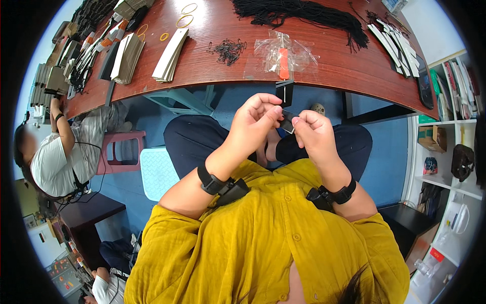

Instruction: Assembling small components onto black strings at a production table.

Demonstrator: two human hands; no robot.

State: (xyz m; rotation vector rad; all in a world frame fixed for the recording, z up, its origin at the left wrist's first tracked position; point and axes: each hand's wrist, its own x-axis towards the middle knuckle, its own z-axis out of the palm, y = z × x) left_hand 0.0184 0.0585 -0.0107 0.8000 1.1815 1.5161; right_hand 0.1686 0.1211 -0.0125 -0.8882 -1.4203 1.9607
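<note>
Above my lap, just off the table's front edge, both hands are closed on one small dark flat piece (287,122) that looks like a tag. My left hand (255,120) pinches its upper left side between thumb and fingers. My right hand (315,130) grips the right side, fingers curled in. The fingers hide part of the piece. Beyond them, a black card-like piece with a pale line (285,95) shows at the table edge. On the table behind it, an orange-red strip (283,63) lies among clear crinkled plastic (304,52).
On the reddish table (212,30) lie small black fasteners (228,51), white card stacks (171,54), yellow rubber bands (185,21), black cords (304,12) and white strips (395,46). A phone (425,88) rests at the right edge. Another person (61,164) sits at the left.
</note>
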